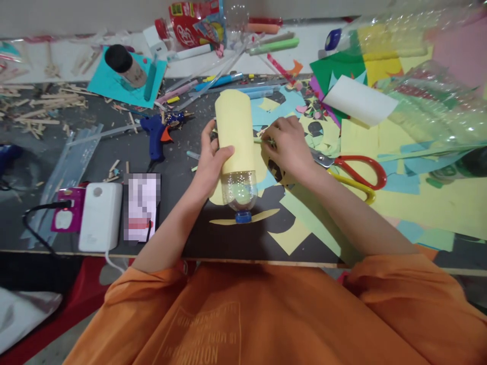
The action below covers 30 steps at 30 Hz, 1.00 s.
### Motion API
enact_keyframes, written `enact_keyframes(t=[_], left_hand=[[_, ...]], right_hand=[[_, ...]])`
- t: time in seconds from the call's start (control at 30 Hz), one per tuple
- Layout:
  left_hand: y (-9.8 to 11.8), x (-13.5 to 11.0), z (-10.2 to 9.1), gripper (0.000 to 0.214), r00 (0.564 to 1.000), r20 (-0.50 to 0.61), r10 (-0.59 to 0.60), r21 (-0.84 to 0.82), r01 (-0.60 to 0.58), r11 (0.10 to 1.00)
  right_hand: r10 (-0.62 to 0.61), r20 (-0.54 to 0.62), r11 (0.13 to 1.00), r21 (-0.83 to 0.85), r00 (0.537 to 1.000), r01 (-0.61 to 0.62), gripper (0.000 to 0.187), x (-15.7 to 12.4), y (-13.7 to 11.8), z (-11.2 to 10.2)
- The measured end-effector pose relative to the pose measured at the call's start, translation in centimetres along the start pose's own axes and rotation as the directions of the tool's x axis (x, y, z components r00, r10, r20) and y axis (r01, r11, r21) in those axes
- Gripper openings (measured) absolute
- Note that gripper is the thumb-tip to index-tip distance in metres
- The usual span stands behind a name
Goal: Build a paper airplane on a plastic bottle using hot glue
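Note:
My left hand (211,159) grips a clear plastic bottle (240,191) from the left, thumb across its front. Pale yellow paper (235,126) wraps most of the bottle, and its blue cap (243,217) points toward me. To the right of the paper, my right hand (287,144) hovers over paper scraps with fingers bent together. A thin greenish sliver (258,140) shows at its fingertips; what exactly they pinch is too small to make out. Scissors (357,172) with red and yellow handles lie just right of my right wrist. A curved yellow paper strip (266,215) lies under the cap.
A blue glue gun (155,137) lies left of my left hand. Nearer are a phone (141,208) and a white power bank (101,218). Coloured sheets (414,203) and plastic bottles (422,111) cover the right. Behind are markers (274,46) and a red-labelled bottle (196,23).

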<state>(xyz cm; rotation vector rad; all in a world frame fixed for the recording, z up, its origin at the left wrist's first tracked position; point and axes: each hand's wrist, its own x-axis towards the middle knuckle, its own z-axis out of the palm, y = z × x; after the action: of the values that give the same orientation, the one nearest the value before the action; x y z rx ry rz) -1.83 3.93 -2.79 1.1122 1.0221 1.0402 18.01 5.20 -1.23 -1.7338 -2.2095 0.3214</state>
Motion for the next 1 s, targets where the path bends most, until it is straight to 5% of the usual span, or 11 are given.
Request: enact_keyframes(t=[0.1,0.2,0.3,0.43,0.57,0.7,0.77,0.87,1.0], left_hand=[[-0.9,0.3,-0.6,0.082,0.996,0.085,0.039,0.08,-0.045,0.996],[-1.4,0.4,-0.8,0.079,0.992,0.113,0.05,0.116,-0.063,0.991],[-1.6,0.4,-0.6,0.079,0.988,0.137,0.069,0.15,-0.089,0.985],[-1.7,0.3,-0.2,0.079,0.983,0.165,0.076,0.22,-0.112,0.969],[-1.7,0.0,0.5,0.079,0.976,0.195,0.098,0.252,-0.147,0.957],[-2.0,-0.5,1.2,0.077,0.967,0.218,0.131,0.259,-0.187,0.947],[-2.3,-0.8,1.5,0.077,0.969,0.2,0.144,0.272,-0.196,0.942],[-2.3,-1.0,1.6,0.083,0.975,0.145,0.165,0.283,-0.201,0.938],[-1.5,-0.7,1.4,0.083,0.982,0.076,0.176,0.222,-0.188,0.957]], right_hand=[[0.102,-0.076,0.988,0.122,0.992,-0.093,0.01,-0.5,0.8,-2.4],[0.193,-0.328,0.968,0.22,0.925,-0.124,0.009,-1.8,1.7,-5.6],[0.129,-0.417,0.989,-0.007,0.9,-0.145,0.016,-3.5,2.1,-7.7],[0.059,-0.178,0.985,-0.151,0.982,-0.087,0.015,-5.4,1.4,-7.2],[0.033,-0.008,0.975,0.222,0.999,-0.03,0.035,-7.3,-0.4,-4.7],[0.087,0.352,0.698,0.646,0.932,-0.309,0.094,-8.5,-2.3,-2.6],[0.043,0.42,0.526,0.762,0.906,-0.378,0.108,-8.6,-2.7,-1.9],[0.011,0.42,0.366,0.843,0.907,-0.395,0.111,-8.3,-2.7,-1.6],[-0.058,0.486,0.293,0.844,0.872,-0.45,0.103,-8.3,-2.1,-2.0]])
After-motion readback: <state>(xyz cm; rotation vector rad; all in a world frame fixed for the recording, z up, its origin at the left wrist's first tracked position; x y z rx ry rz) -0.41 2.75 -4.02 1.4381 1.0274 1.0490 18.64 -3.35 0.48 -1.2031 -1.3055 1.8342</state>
